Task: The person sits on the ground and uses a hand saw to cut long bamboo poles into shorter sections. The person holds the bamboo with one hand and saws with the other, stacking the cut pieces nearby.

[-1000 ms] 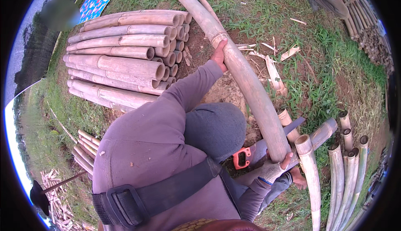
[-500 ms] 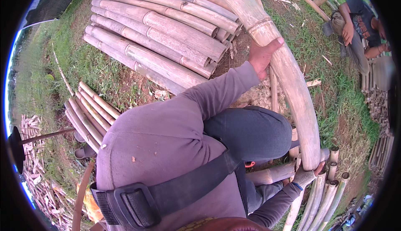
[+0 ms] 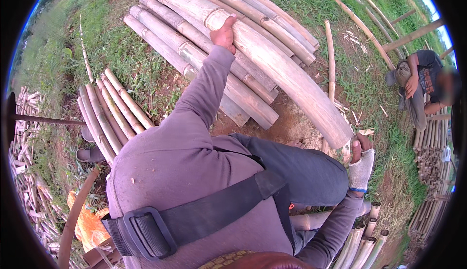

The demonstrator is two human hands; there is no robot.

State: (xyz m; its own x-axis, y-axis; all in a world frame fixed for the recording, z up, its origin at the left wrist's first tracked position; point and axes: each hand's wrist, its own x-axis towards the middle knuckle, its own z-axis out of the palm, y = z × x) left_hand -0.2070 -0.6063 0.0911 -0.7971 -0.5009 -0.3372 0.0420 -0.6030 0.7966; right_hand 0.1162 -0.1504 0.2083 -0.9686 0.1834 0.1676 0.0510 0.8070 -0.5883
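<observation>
A thick pale bamboo pole (image 3: 292,74) runs from the upper left down to the right middle, lying over a stack of similar bamboo poles (image 3: 194,55). My bare left hand (image 3: 224,33) grips the pole partway along its length, arm stretched out in a purple sleeve. At the pole's near cut end, my right hand (image 3: 361,164) in a white glove holds it from below. My bent knee in dark trousers (image 3: 301,167) sits between the two arms.
A bundle of thinner bamboo (image 3: 109,113) lies on the grass at left, with sandals (image 3: 90,153) beside it. Cut bamboo pieces (image 3: 365,235) stand at lower right. Another person (image 3: 421,86) crouches at right by more stacked poles (image 3: 430,164). Thin sticks (image 3: 331,60) lie on bare soil.
The thick pole has swung from pointing up and away to lying across the bamboo stack. Both hands kept hold of it, and the view turned left with it.
</observation>
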